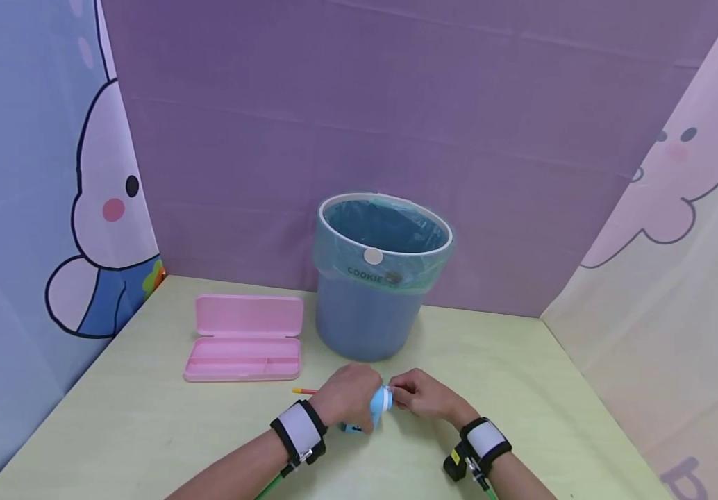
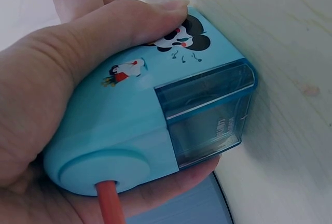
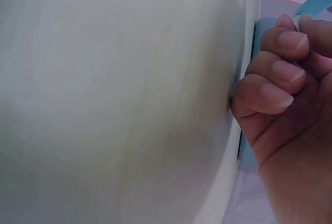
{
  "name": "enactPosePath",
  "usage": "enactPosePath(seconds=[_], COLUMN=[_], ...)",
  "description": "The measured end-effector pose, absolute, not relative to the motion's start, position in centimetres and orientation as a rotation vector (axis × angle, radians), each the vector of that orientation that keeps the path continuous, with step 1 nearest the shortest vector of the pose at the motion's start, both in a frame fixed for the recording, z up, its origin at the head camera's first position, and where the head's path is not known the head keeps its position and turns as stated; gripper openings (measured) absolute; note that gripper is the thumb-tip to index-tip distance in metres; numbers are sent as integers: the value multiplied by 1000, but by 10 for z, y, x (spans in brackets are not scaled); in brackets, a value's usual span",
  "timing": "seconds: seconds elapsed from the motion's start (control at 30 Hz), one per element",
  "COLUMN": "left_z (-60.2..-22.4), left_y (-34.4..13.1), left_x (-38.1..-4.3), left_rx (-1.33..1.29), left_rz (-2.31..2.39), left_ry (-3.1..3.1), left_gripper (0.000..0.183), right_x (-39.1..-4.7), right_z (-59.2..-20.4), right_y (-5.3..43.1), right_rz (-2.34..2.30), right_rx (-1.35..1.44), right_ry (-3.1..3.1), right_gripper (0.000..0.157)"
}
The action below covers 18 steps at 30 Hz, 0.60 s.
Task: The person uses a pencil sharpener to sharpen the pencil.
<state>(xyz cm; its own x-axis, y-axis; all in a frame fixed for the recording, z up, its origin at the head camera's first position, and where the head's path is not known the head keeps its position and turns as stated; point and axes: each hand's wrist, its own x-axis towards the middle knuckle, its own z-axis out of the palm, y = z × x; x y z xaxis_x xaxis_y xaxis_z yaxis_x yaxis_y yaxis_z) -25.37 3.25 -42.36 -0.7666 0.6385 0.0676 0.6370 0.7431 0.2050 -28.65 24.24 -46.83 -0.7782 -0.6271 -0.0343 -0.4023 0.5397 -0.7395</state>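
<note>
My left hand (image 1: pixel 351 392) grips a light-blue crank pencil sharpener (image 2: pixel 119 120) with cartoon animal prints and a clear shavings drawer. In the left wrist view the thumb lies across its printed face. An orange-red pencil (image 2: pixel 110 203) sits in the sharpener's round hole; its far end sticks out left of the hand in the head view. On the other side, my right hand (image 1: pixel 424 394) pinches the small white knob of the blue crank arm (image 3: pixel 315 2) between thumb and index finger, its other fingers curled. The sharpener's lower part is partly hidden by the left hand.
Behind the hands stands a blue waste bin (image 1: pixel 362 316) with a plastic liner over its rim. Left of it lies an opened pink pencil case (image 1: pixel 249 316) on the pale table (image 1: pixel 146 430). A purple cloth wall (image 1: pixel 365 90) closes off the back.
</note>
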Motion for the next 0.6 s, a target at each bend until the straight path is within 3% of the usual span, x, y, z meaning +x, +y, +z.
enactPosePath(seconds=[0.6], left_z=[-423], left_y=[32], left_x=[-253], left_rx=[1068], left_rz=[362], left_ry=[2928], left_gripper=[41], right_x=[-285], right_z=[-465], right_y=[241], right_rz=[-946], right_rx=[-882], right_ry=[2471], right_gripper=[25])
